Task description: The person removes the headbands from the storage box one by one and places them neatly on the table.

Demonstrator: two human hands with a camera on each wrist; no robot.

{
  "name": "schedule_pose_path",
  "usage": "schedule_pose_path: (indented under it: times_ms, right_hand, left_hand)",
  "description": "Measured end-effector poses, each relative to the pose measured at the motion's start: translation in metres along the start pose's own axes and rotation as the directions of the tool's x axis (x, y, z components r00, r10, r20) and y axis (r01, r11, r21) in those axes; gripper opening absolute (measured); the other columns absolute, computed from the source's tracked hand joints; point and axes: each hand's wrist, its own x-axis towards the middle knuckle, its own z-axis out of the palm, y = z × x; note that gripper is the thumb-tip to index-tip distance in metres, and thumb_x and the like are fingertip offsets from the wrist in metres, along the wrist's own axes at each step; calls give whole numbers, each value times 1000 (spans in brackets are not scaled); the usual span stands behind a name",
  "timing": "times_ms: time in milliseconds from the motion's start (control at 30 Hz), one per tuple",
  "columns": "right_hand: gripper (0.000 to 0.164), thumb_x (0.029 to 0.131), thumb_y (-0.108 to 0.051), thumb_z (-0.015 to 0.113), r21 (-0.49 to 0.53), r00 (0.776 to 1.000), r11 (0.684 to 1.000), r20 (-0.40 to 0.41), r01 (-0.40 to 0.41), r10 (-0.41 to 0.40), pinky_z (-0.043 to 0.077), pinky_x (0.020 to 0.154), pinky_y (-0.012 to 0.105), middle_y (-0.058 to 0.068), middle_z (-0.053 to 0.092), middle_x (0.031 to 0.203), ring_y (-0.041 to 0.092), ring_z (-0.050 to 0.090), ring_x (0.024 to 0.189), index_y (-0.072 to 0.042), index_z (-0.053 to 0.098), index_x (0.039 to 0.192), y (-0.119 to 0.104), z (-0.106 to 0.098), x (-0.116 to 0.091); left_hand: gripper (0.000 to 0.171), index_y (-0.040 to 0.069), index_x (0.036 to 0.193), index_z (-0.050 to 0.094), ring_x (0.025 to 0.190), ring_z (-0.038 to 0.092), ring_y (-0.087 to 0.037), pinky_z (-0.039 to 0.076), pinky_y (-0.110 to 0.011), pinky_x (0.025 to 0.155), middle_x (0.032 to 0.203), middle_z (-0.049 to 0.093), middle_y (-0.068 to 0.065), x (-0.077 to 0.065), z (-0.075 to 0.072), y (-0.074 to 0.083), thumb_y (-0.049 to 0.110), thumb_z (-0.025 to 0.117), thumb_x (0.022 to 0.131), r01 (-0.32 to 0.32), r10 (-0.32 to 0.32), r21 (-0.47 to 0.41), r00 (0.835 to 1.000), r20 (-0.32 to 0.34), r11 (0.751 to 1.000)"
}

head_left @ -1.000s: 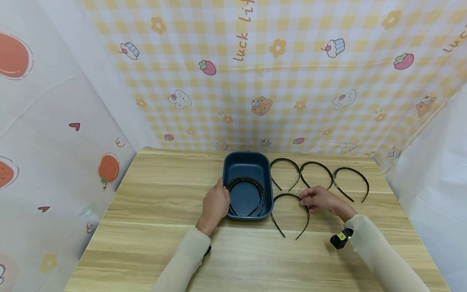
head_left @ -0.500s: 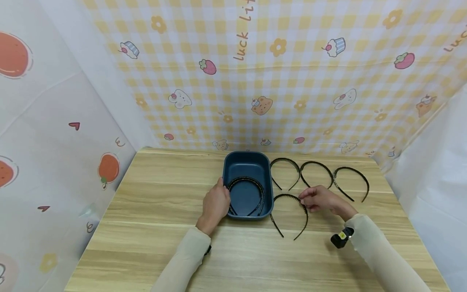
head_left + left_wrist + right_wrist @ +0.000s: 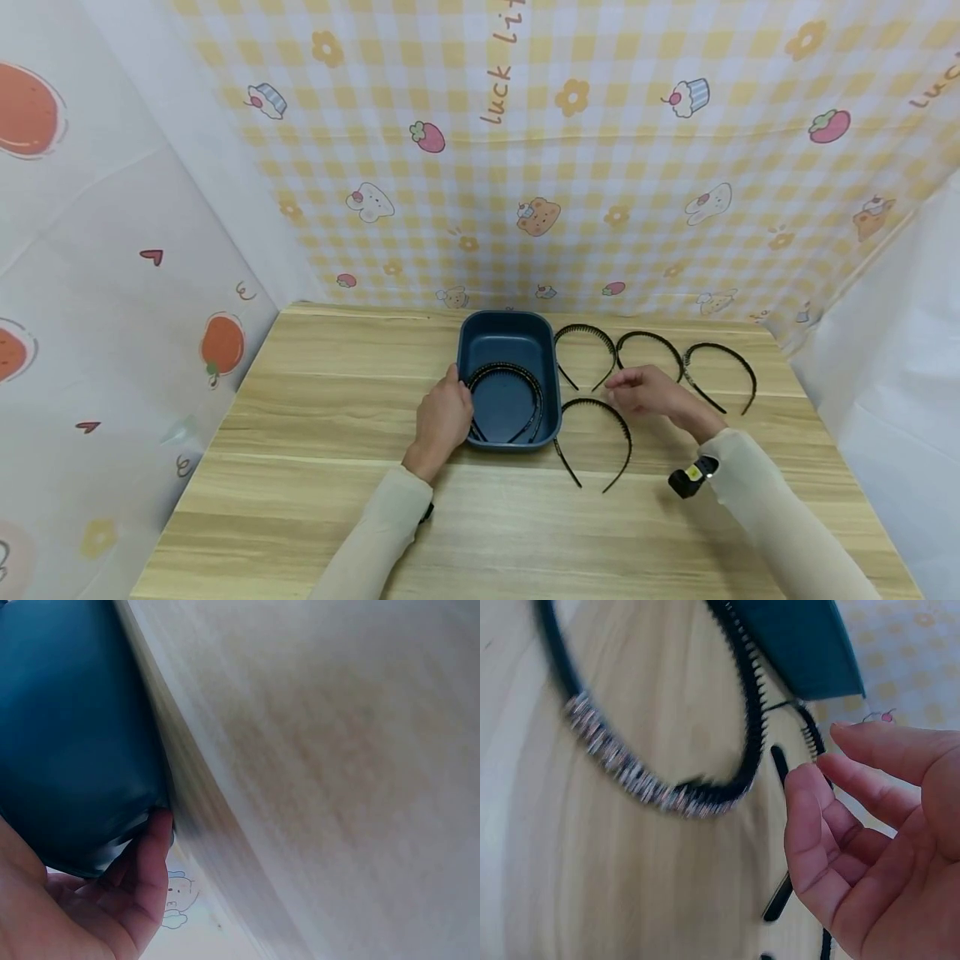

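My left hand (image 3: 445, 417) holds the left wall of a dark blue plastic bin (image 3: 504, 315); in the left wrist view its fingers curl at the bin's edge. Black toothed headbands (image 3: 501, 367) lie overlapped inside the bin, toward its near end. To the bin's right, a headband (image 3: 592, 401) lies on the table, ends toward me. Just above its upper right side is my right hand (image 3: 648, 390), fingers loosely bent and holding nothing. The right wrist view shows that hand (image 3: 877, 840) apart from a headband with a glittery beaded section (image 3: 619, 757).
Three more headbands lie in a row behind: one beside the bin (image 3: 585, 327), a middle one (image 3: 648, 335) partly behind my right hand, and one at far right (image 3: 716, 346). A patterned cloth (image 3: 525, 167) hangs along the wooden table's (image 3: 322, 400) back edge.
My right hand has let go of the near headband and moved slightly up and away. That headband shifted a little left beforehand. The left hand and bin have stayed in place.
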Motion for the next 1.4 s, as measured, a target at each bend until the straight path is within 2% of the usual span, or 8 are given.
schedule_pose_path:
  times_ms: [100, 267, 600, 800, 1000, 1200, 1400]
  right_hand:
    - [32, 88, -11, 55, 5, 1000, 1000, -12, 18, -18, 48, 73, 41, 23, 56, 106, 24, 56, 81, 3, 55, 116, -12, 5, 6]
    - [36, 89, -17, 56, 33, 998, 998, -10, 54, -54, 47, 79, 44, 22, 54, 113, 29, 56, 95, 2, 53, 120, -32, 13, 17]
    - [37, 90, -19, 54, 74, 989, 986, -4, 149, -149, 45, 82, 46, 20, 52, 120, 34, 51, 107, -2, 52, 123, -68, 34, 34]
    - [30, 90, -18, 56, 100, 990, 985, -20, 141, -140, 44, 85, 46, 21, 54, 117, 29, 54, 103, -7, 56, 117, -85, 47, 43]
    - [38, 88, -24, 58, 59, 991, 989, -24, 134, -132, 46, 85, 36, 17, 53, 121, 30, 53, 108, -8, 53, 122, -94, 56, 51]
    - [40, 90, -17, 55, 101, 988, 984, 18, 149, -151, 38, 93, 45, 20, 51, 122, 36, 47, 113, -2, 47, 126, -102, 67, 58]
    - [44, 91, -19, 53, 22, 994, 993, 3, 113, -113, 36, 94, 46, 12, 53, 120, 27, 50, 110, -1, 43, 130, -107, 81, 65]
  left_hand:
    - [41, 1, 131, 43, 54, 55, -20, 38, -30, 40, 92, 63, -13, 1, -1, 0, 18, 41, 94, 7, -7, -2, 1000, -1, 1000]
    - [41, 1, 131, 43, 57, 57, -22, 40, -32, 42, 94, 63, -14, 2, -1, -1, 19, 41, 94, 8, -8, 1, 1000, -7, 1000]
    - [40, -1, 129, 44, 56, 56, -21, 40, -31, 42, 91, 63, -13, 1, -1, -1, 17, 42, 94, -6, 6, -1, 1000, -4, 1000]
    - [40, -2, 129, 43, 54, 56, -20, 39, -30, 41, 90, 62, -13, 1, 0, 0, 17, 42, 94, -12, 12, -11, 1000, 7, 1000]
    - [39, -1, 128, 44, 54, 56, -20, 39, -30, 41, 86, 62, -12, 0, 1, 1, 17, 42, 93, -13, 13, -12, 1000, -4, 1000]
    - [38, 0, 128, 45, 51, 55, -21, 37, -30, 39, 86, 63, -12, 0, 1, 1, 15, 40, 94, -7, 6, -11, 1000, -23, 1000]
    - [38, 1, 129, 44, 50, 54, -20, 37, -29, 39, 85, 62, -12, -1, 1, 1, 16, 40, 94, -1, 1, -4, 1000, -18, 1000]
